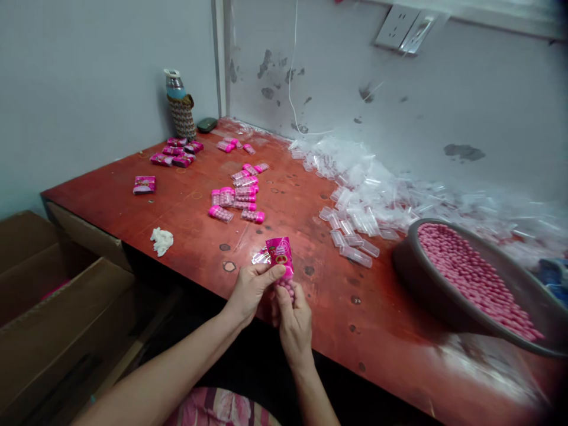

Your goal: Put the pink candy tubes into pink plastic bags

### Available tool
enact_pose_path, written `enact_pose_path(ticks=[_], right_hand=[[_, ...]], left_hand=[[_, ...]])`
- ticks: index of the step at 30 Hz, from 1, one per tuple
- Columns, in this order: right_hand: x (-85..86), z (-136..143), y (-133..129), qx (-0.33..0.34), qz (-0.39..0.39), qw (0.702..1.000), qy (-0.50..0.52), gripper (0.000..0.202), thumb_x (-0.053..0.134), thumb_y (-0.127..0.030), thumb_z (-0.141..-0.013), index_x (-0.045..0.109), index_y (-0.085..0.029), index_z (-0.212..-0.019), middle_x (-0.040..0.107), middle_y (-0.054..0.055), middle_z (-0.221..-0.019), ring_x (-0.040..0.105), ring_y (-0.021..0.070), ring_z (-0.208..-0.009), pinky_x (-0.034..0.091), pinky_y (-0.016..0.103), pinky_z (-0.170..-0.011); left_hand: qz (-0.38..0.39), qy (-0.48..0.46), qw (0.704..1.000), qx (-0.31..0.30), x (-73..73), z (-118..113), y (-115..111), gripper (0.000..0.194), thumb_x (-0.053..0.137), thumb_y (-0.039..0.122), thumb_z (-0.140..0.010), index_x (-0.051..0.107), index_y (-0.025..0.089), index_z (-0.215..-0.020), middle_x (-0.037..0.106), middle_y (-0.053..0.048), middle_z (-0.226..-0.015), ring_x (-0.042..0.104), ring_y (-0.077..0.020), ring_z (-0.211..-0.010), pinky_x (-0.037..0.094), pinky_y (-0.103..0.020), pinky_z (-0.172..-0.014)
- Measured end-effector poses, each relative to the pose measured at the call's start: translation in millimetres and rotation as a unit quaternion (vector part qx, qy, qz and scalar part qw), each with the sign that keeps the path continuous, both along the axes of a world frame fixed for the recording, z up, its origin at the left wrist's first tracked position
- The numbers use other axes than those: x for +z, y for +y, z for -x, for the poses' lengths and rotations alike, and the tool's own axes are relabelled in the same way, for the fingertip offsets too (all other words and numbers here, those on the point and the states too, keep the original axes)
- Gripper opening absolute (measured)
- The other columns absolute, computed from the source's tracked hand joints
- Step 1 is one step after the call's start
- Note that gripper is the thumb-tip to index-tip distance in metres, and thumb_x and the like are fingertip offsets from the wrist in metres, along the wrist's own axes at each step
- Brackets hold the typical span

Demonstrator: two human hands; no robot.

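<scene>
Over the table's front edge, my left hand [249, 291] is closed, thumb and fingers pinching a pink printed packet [279, 248] with gold and white markings. Just below it, my right hand [294, 322] is wrapped round a small clear bottle of pink balls [287, 286]. The packet's lower end meets the bottle's top; whether it goes over it or only touches it I cannot tell. Shiny silver pieces [261, 256] lie on the table behind my left fingers. Several filled bottles with pink caps [235, 195] lie farther back.
On the red table [186, 272], pink packets [175, 151] lie by a flask in a knitted cover [181, 109]. Empty clear tubes [355, 213] are heaped right. A grey basin [408, 260] holds pink balls. A crumpled white tissue [161, 241] and cardboard boxes [66, 319] are left.
</scene>
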State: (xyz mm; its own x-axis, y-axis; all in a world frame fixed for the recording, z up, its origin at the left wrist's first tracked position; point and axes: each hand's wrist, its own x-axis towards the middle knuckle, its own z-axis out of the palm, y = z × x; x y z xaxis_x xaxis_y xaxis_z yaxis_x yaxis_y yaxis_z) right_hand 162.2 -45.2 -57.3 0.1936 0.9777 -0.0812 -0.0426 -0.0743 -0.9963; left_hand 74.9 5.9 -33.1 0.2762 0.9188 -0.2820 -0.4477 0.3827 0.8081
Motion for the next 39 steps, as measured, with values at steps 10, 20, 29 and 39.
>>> enact_pose_path(ticks=[10,20,29,39], right_hand=[[-5.1,5,4,0.027,0.017,0.993,0.114,0.024,0.04,-0.042,-0.085,0.041,-0.02,-0.075,0.038,-0.009,-0.046,0.031,0.0044,-0.034,0.026,0.015,-0.032],[-9.3,2,5,0.056,0.061,0.952,0.293,0.03,0.042,-0.044,-0.083,0.036,-0.02,-0.066,0.031,-0.011,-0.043,0.018,0.0021,-0.03,0.016,0.013,-0.028],[-2.4,3,5,0.047,0.035,0.994,0.09,0.024,0.042,-0.04,-0.085,0.042,-0.019,-0.074,0.039,-0.009,-0.048,0.034,0.0036,-0.035,0.026,0.014,-0.034],[-2.9,-1,2,0.069,0.04,0.997,0.009,0.027,0.033,-0.043,-0.086,0.045,-0.02,-0.079,0.042,-0.007,-0.05,0.038,0.0075,-0.037,0.031,0.019,-0.035]], left_hand=[[0.016,0.014,0.993,-0.114,-0.3,6,0,0.033,0.061,0.042,-0.066,0.058,0.009,-0.062,0.055,-0.002,-0.041,0.049,-0.0148,-0.029,0.04,-0.026,-0.029],[-0.029,0.076,0.995,-0.063,-6.4,7,-5,0.026,0.065,0.034,-0.065,0.058,0.01,-0.059,0.059,-0.003,-0.051,0.053,-0.0106,-0.04,0.04,-0.019,-0.038],[-0.003,-0.043,0.998,-0.049,-3.7,11,-4,0.028,0.057,0.038,-0.072,0.058,0.011,-0.078,0.057,-0.001,-0.052,0.053,-0.013,-0.036,0.043,-0.025,-0.035],[-0.005,0.047,0.997,-0.062,-6.4,9,-3,0.033,0.057,0.044,-0.069,0.06,0.011,-0.074,0.055,0.0,-0.049,0.048,-0.0122,-0.034,0.039,-0.024,-0.032]])
